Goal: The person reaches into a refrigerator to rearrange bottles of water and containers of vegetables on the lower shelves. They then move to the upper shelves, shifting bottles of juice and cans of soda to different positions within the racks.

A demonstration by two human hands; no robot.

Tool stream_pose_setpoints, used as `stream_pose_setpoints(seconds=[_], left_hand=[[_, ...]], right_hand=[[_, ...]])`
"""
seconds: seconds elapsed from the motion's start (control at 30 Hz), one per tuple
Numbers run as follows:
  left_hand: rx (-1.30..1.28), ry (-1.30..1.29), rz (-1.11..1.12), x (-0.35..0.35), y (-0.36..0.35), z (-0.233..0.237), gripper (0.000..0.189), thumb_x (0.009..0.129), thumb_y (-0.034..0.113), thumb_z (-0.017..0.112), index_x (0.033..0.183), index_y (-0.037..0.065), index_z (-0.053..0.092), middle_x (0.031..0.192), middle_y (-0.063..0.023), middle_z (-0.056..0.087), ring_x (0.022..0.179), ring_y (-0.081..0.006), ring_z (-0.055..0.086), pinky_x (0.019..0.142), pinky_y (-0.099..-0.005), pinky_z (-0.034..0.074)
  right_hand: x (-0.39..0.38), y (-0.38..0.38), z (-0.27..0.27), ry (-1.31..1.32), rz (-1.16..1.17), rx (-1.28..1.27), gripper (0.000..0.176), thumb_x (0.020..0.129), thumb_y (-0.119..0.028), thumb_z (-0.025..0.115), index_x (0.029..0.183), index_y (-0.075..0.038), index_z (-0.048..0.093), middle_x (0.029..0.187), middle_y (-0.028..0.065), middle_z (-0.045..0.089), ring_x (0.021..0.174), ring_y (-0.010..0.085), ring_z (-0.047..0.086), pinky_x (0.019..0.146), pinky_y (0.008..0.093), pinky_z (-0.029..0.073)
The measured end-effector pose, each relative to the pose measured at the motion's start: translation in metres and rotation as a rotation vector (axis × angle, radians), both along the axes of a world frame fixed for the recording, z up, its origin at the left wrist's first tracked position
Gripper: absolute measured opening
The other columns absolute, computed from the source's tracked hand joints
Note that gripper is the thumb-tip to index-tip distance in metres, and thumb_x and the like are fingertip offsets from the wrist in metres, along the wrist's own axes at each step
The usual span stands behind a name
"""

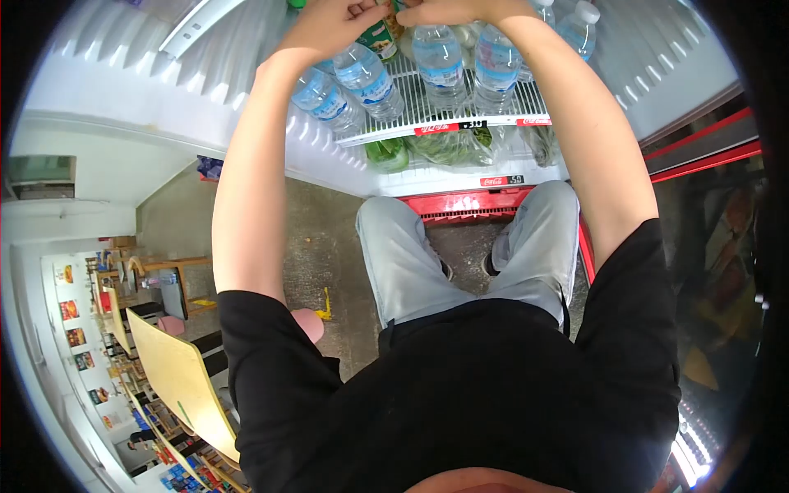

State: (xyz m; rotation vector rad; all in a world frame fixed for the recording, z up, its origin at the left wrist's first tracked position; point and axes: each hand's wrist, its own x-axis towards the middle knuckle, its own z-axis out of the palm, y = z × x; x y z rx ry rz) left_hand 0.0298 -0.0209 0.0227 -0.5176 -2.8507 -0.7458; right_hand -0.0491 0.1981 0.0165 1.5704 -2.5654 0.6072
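Observation:
Both arms reach into a fridge with wire shelves. My left hand (337, 23), fingers curled, is at the top edge beside a green can (378, 41); what it grips, if anything, I cannot make out. Across from it, my right hand (448, 11) is partly cut off by the frame's top, above a water bottle (438, 62), and its fingertips are hard to see. More clear bottles with blue labels stand around, among them a bottle (367, 80) below my left hand and another bottle (496, 70) below my right wrist.
The shelf's front edge (411, 131) carries red price labels. Bagged greens (450, 146) lie on the level below. At the right is the red-trimmed door (707, 160). A yellow-topped table (177, 370) and a pink stool (309, 324) stand at the left.

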Motion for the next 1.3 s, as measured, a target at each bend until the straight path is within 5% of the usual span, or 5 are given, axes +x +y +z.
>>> stream_pose_setpoints(seconds=[0.23, 0.73, 1.03, 1.13, 1.3], left_hand=[[-0.534, -0.002, 0.163, 0.030, -0.005, 0.007, 0.055, 0.088, 0.064, 0.067, 0.093, 0.010, 0.076, 0.072, -0.0152, 0.070, 0.071, -0.0330, 0.070, 0.070, -0.0432, 0.054], [-0.488, 0.189, 0.272, 0.019, 0.018, -0.007, 0.047, 0.090, 0.059, 0.065, 0.103, 0.016, 0.079, 0.073, -0.0150, 0.070, 0.088, -0.0360, 0.069, 0.082, -0.0459, 0.054], [0.181, 0.286, 0.205, -0.005, -0.019, 0.007, 0.033, 0.097, 0.031, 0.067, 0.094, -0.002, 0.068, 0.076, -0.0154, 0.067, 0.071, -0.0248, 0.065, 0.069, -0.0378, 0.051], [-0.127, 0.629, 0.291, -0.015, -0.038, -0.005, 0.029, 0.093, 0.030, 0.067, 0.098, 0.002, 0.071, 0.085, -0.0218, 0.070, 0.081, -0.0354, 0.069, 0.075, -0.0446, 0.054], [-0.323, 0.173, 0.350, -0.020, -0.066, -0.025, 0.045, 0.093, 0.052, 0.064, 0.116, 0.014, 0.070, 0.100, -0.0223, 0.070, 0.095, -0.0381, 0.069, 0.084, -0.0478, 0.053]], right_hand=[[0.001, -0.002, 0.004, -0.077, -0.044, -0.007, 0.045, 0.084, -0.047, 0.062, 0.096, -0.007, 0.077, 0.093, 0.0223, 0.074, 0.088, 0.0413, 0.070, 0.081, 0.0479, 0.054], [0.000, -0.001, 0.001, -0.008, 0.018, -0.094, 0.046, 0.087, -0.048, 0.061, 0.096, -0.006, 0.075, 0.094, 0.0227, 0.073, 0.089, 0.0426, 0.069, 0.081, 0.0487, 0.053], [0.000, -0.002, 0.004, -0.034, -0.033, -0.084, 0.056, 0.088, -0.056, 0.063, 0.087, -0.001, 0.076, 0.084, 0.0246, 0.071, 0.079, 0.0426, 0.069, 0.074, 0.0496, 0.053], [0.002, -0.003, 0.007, -0.012, -0.059, -0.073, 0.056, 0.087, -0.057, 0.064, 0.086, -0.002, 0.075, 0.082, 0.0241, 0.071, 0.076, 0.0420, 0.068, 0.072, 0.0499, 0.052], [0.009, -0.003, 0.013, -0.074, -0.087, -0.024, 0.055, 0.087, -0.058, 0.065, 0.085, -0.003, 0.075, 0.079, 0.0222, 0.070, 0.074, 0.0401, 0.068, 0.070, 0.0494, 0.051]])
